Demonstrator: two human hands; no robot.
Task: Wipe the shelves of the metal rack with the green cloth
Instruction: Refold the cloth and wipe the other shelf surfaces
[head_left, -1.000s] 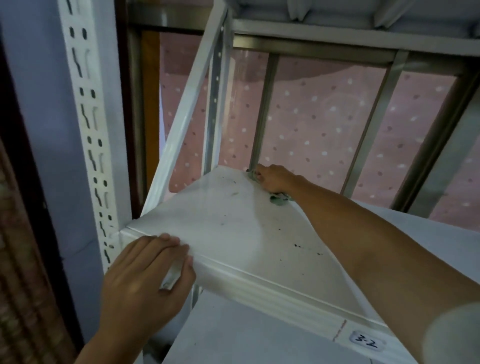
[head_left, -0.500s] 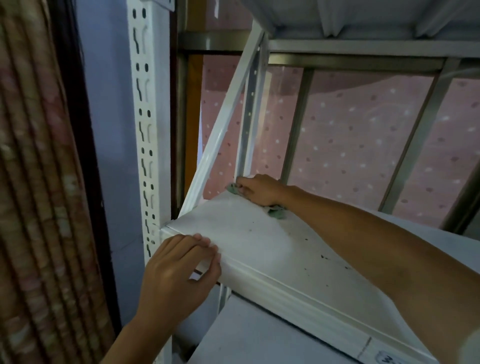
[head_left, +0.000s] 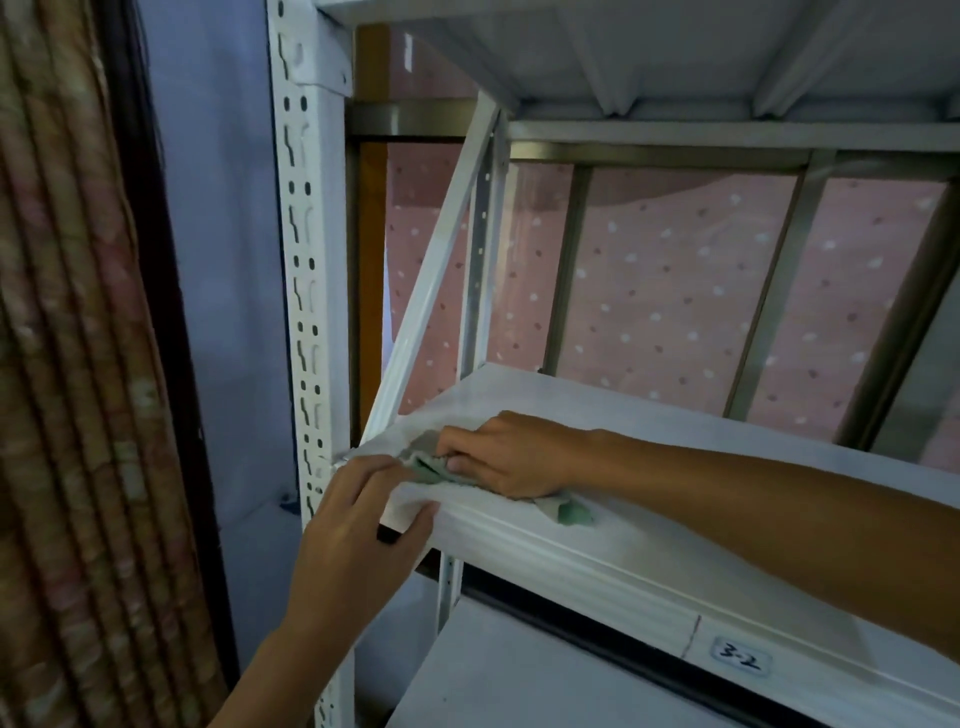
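The white metal rack's middle shelf (head_left: 649, 431) runs from the left post to the right edge of view. My right hand (head_left: 506, 454) lies on the shelf's front left corner, pressing the green cloth (head_left: 434, 470) flat under its fingers; a further bit of the cloth (head_left: 571, 512) sticks out below the wrist at the shelf's front lip. My left hand (head_left: 363, 519) grips the front left corner edge of the same shelf, thumb under the lip, fingertips almost touching the cloth.
A perforated white upright post (head_left: 304, 312) stands at the left, with a diagonal brace (head_left: 431, 291) behind it. An upper shelf (head_left: 675, 57) hangs overhead and a lower shelf (head_left: 519, 675) lies below. A patterned curtain (head_left: 67, 364) hangs at the far left. A label "3-2" (head_left: 740, 662) marks the lip.
My right hand has dragged the cloth from the shelf's back left corner forward to the front left corner, beside my left hand. The view has shifted upward and right.
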